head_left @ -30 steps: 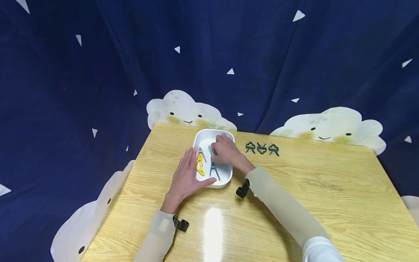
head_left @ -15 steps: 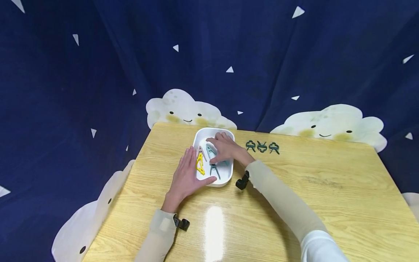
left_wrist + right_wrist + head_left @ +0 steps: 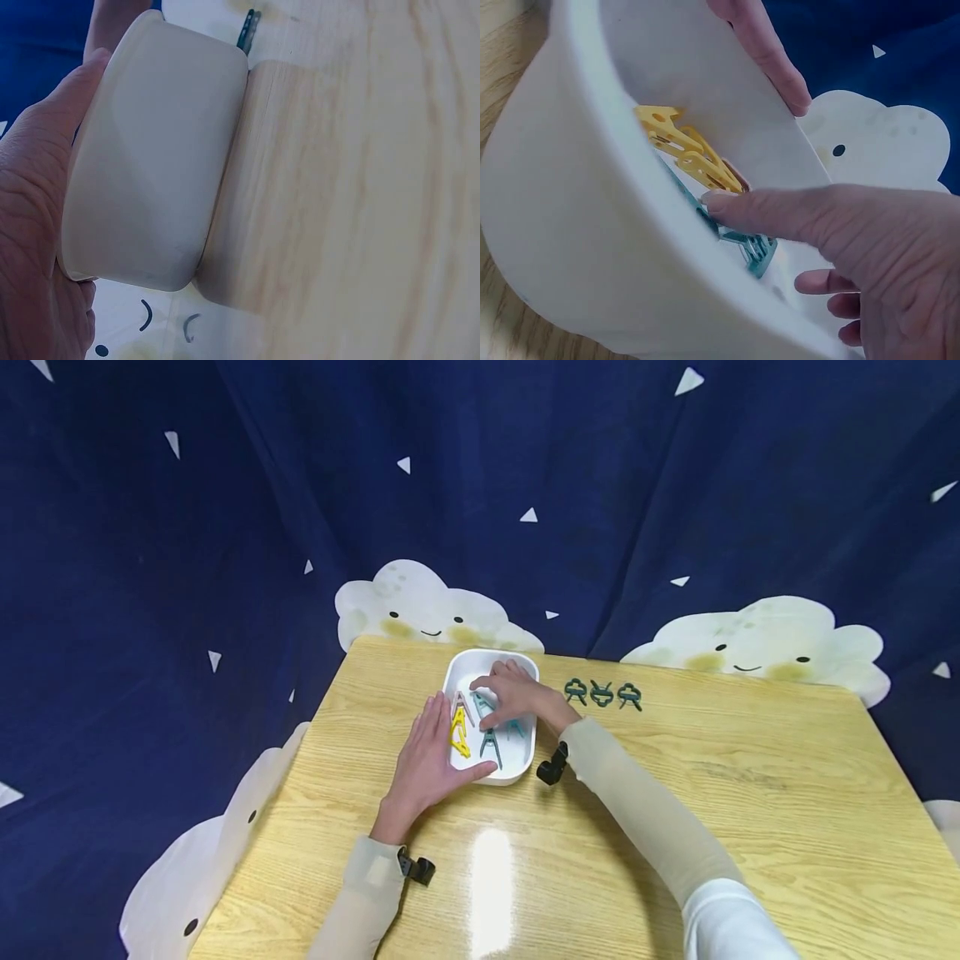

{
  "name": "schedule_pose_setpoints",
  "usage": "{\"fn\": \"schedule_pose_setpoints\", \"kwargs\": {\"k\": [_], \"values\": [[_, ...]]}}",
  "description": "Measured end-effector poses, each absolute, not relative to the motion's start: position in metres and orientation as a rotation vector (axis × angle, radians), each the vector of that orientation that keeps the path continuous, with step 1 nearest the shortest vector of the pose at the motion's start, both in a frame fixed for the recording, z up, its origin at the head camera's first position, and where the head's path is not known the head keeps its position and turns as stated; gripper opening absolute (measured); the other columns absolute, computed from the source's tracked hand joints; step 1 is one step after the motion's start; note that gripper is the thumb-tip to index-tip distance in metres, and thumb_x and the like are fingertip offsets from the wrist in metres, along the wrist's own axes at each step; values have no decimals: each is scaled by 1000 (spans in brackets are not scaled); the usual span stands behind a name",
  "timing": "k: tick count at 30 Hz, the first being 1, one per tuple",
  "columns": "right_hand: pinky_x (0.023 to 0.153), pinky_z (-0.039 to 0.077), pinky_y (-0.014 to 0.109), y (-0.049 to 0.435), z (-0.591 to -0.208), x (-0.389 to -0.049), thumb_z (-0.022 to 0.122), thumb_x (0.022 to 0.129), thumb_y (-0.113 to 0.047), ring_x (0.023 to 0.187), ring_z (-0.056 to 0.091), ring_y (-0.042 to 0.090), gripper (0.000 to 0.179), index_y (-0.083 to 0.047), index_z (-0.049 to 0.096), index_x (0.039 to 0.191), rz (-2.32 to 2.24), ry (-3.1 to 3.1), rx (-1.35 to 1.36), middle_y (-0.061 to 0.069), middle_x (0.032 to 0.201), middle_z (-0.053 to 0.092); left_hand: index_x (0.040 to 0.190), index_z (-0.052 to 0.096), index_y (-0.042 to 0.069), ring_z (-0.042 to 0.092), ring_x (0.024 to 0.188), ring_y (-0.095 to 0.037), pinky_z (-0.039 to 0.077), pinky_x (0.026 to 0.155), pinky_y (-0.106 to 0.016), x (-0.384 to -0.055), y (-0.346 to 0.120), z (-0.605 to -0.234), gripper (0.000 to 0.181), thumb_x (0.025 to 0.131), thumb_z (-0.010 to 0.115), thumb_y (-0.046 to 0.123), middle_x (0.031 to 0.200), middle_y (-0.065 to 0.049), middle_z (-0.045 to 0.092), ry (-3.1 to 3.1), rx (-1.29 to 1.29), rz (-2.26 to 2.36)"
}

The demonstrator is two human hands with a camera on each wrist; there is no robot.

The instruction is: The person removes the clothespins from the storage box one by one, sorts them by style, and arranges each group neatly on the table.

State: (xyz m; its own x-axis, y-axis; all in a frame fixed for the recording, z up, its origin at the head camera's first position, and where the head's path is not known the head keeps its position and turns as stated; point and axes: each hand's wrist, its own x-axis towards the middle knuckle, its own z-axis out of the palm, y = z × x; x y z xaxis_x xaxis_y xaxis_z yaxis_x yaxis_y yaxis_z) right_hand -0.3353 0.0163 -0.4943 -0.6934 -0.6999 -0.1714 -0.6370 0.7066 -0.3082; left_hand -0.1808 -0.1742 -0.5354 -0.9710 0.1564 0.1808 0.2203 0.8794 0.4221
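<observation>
A white plastic tray [image 3: 528, 762] stands on the table with several clothespins in it. Along its left rim lie the straight fingers of my left hand [image 3: 426, 767], the thumb reaching over the near rim. My right hand [image 3: 517, 695] is inside the tray, thumb and index finger spread apart. Its thumb tip is right at a dark green clothespin [image 3: 491, 748]; a light teal clothespin [image 3: 482, 703] shows between thumb and index finger, and another teal one [image 3: 515, 727] is partly hidden below the hand. Yellow clothespins [image 3: 705, 166] and a pink clothespin [image 3: 462, 702] lie on the left side.
Three dark green clips [image 3: 602, 694] lie in a row on the wooden table [image 3: 720, 793], right of the tray. A dark blue curtain [image 3: 450, 427] with clouds and triangles hangs behind the table's far edge.
My right hand has gone from bunched fingers to a spread thumb and index finger, uncovering more of the light teal clothespin. My left hand has kept its place at the tray.
</observation>
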Motion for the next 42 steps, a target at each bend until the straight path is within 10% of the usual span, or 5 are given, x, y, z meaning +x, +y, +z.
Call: {"fn": "schedule_pose_setpoints", "kwargs": {"k": [18, 30, 42], "values": [[90, 38, 36, 13, -496, -328, 88, 74, -62, 108, 40, 26, 90, -9, 63, 141, -304, 2736, -1011, 10, 121, 51, 167, 8, 3, 2, 163, -27, 11, 131, -46, -182, -174, -535, 137, 77, 52, 95, 176, -14, 6, -2915, -291, -671], [83, 37, 35, 1, -509, -318, 81, 77, -66, 102, 38, 26, 66, -10, 64, 108, -257, 2801, -1027, 8, 108, 47, 167, 10, 2, 3, 162, -28, 11, 131, -46, -181, -174, -534, 135, 78, 51, 95, 176, -10, 0, -2911, -293, -680], [92, 39, 39, -2, -510, -316, 81, 81, -52, 110, 38, 27, 62, -13, 68, 129, -281, 2781, -1047, 11, 125, 49, 167, 9, 2, 6, 162, -29, 12, 131, -46, -183, -175, -536, 137, 77, 49, 97, 176, -14, 7, -2911, -291, -655]]}}
